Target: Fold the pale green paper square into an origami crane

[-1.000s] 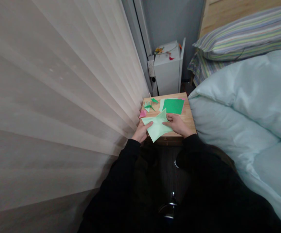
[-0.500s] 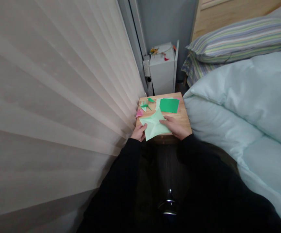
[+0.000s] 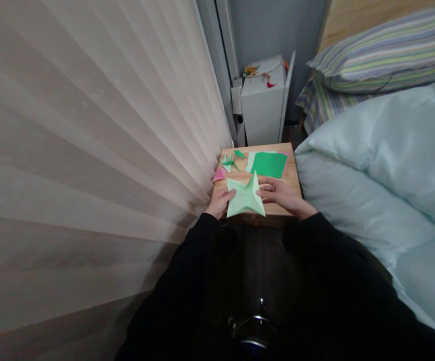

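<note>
Paper [image 3: 244,198], pale green, one sheet, creased and drawn out to pointed corners, is held up before me over the near part of the tabletop [image 3: 293,175], my left grip [image 3: 219,203] pinching its left side between thumb and fingers, my right grip [image 3: 283,194] at its right edge with fingers partly spread, whether closed on it I cannot tell. Beyond, on the same wood: flat sheets [image 3: 269,164], stacked, dark green uppermost, pale green and pink showing at the edges; to their left, folded green pieces [image 3: 229,163]; nearer me, beside the curtain [image 3: 164,125], one pink piece [image 3: 219,174]
</note>
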Action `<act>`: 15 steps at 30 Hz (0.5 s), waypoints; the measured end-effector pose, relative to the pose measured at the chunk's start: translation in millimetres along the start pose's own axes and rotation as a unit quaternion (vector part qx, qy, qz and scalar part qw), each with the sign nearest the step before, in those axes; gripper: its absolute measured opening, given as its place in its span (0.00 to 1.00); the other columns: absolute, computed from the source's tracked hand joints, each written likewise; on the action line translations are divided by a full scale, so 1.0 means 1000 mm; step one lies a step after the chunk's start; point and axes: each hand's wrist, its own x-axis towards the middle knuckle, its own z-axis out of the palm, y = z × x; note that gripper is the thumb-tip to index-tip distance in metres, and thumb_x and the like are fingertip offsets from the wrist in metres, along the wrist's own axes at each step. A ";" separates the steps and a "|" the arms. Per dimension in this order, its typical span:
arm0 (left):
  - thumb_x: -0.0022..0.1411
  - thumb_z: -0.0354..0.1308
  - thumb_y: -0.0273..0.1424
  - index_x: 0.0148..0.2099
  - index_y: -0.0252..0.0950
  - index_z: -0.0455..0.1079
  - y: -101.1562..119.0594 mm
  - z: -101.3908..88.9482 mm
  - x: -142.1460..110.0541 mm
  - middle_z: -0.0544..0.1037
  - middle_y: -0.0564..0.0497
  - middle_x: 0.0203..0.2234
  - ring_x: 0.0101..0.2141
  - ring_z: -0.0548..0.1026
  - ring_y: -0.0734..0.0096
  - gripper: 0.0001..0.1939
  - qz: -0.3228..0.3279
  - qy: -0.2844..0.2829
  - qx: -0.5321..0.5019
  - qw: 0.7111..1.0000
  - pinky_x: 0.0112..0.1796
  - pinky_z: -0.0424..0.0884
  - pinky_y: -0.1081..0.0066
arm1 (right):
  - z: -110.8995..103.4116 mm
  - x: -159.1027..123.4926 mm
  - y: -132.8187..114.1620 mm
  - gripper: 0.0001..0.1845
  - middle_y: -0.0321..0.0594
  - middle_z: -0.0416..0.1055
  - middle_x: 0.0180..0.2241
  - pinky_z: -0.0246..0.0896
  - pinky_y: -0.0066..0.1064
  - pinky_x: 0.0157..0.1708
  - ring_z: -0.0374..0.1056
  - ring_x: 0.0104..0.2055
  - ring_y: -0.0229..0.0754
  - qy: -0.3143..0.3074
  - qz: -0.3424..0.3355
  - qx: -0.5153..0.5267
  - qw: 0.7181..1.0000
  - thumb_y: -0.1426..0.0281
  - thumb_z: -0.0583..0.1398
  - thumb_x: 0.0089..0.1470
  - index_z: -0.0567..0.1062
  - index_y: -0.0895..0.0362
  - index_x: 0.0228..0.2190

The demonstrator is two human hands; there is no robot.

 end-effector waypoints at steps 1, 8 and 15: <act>0.46 0.77 0.45 0.44 0.31 0.80 0.001 0.001 0.005 0.86 0.41 0.36 0.40 0.83 0.53 0.28 0.006 -0.005 0.007 1.000 0.48 0.78 0.56 | -0.001 0.003 0.002 0.22 0.42 0.80 0.37 0.74 0.35 0.39 0.77 0.41 0.44 0.003 -0.005 -0.004 1.000 0.63 0.72 0.48 0.74 0.55 0.44; 0.47 0.73 0.52 0.44 0.33 0.80 -0.008 -0.004 0.045 0.85 0.46 0.35 0.34 0.81 0.63 0.30 0.062 -0.025 0.058 0.996 0.43 0.76 0.64 | -0.009 0.021 0.013 0.20 0.41 0.81 0.31 0.73 0.38 0.39 0.78 0.36 0.47 0.061 -0.043 -0.124 0.990 0.64 0.68 0.55 0.72 0.55 0.47; 0.57 0.69 0.43 0.35 0.33 0.78 -0.025 -0.032 0.059 0.78 0.53 0.24 0.27 0.73 0.70 0.16 0.071 0.010 0.152 0.986 0.30 0.68 0.73 | 0.001 0.056 0.008 0.43 0.43 0.81 0.32 0.71 0.45 0.44 0.78 0.38 0.55 0.071 -0.111 -0.359 0.924 0.69 0.74 0.46 0.68 0.55 0.62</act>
